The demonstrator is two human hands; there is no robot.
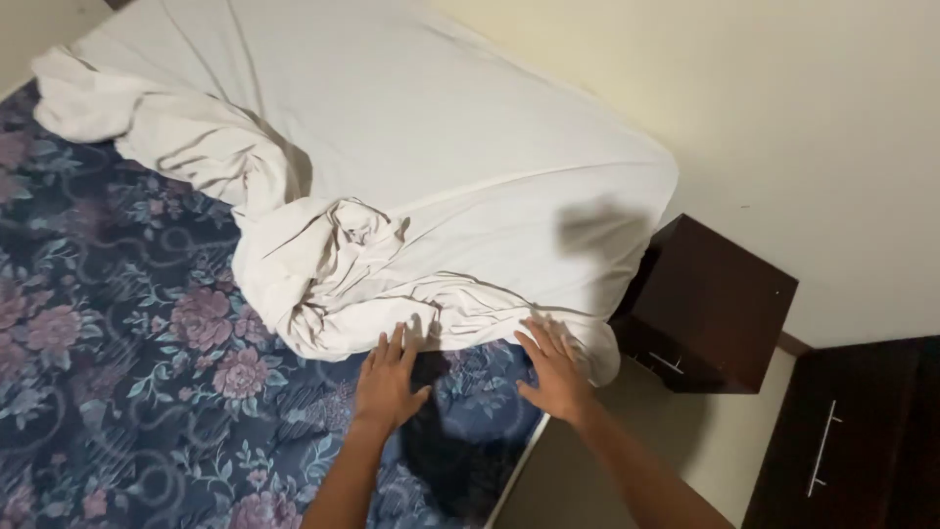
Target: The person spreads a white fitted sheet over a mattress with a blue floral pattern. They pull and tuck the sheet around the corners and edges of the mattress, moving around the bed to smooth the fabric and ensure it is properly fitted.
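Observation:
A white sheet [411, 137] covers the far part of a mattress [117, 372] with a dark blue flowered cover. The sheet's near edge is bunched into a crumpled roll [323, 264]. My left hand [387, 382] lies flat on the flowered cover, fingers spread, fingertips at the sheet's bunched edge. My right hand [553, 370] rests flat at the mattress corner, fingers spread, touching the sheet's edge where it hangs over the side. Neither hand holds anything.
A dark brown bedside cabinet [710, 304] stands close to the mattress corner on the right. A dark cupboard with a metal handle [852, 441] is at the lower right. A cream wall [783, 118] runs behind the bed. Pale floor [587, 470] shows between bed and cabinet.

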